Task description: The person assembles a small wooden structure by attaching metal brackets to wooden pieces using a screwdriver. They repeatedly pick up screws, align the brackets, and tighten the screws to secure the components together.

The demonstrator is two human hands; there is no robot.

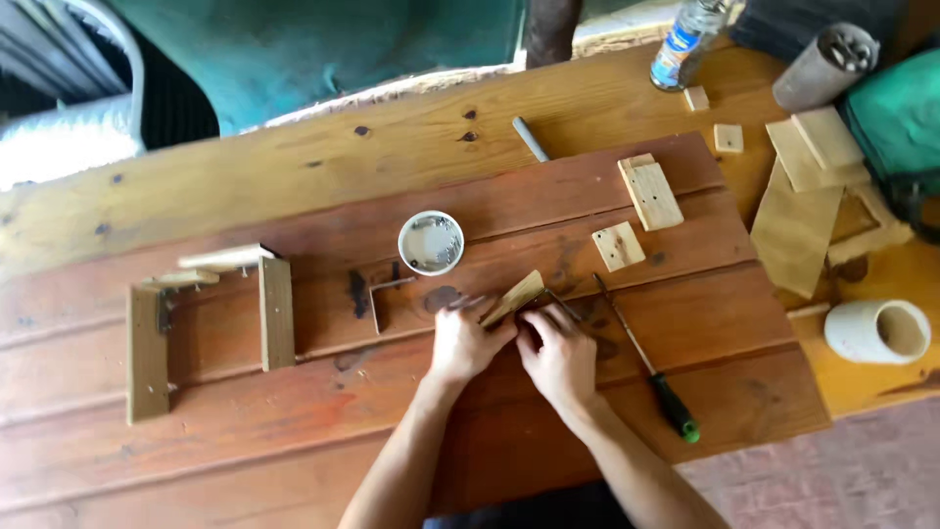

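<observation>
Both hands meet near the middle of the reddish board (pixel 294 392) that covers most of the table, and between them sits a small wooden block (pixel 513 297), tilted up on one edge. The left hand (pixel 465 343) is closed on the block's lower end, fingers curled around it; the right hand (pixel 558 355) is curled beside it, seemingly pinching something thin and dark against the wood, though what it grips cannot be made out. The block looks light, stiff and dry, likely easy to pinch by its long edges and unlikely to slip, though thin enough to split along the grain. Just right of the right hand lies a screwdriver with a green handle (pixel 676 407), close enough to be knocked. Above the hands stands a small round white tub (pixel 431 242), and a metal angle bracket (pixel 382 299) lies to the left. Farther left rests a half-built wooden frame (pixel 211 323). Two more wood offcuts (pixel 634 211) lie up and to the right, and a white cup (pixel 878 331) lies on its side at the edge
</observation>
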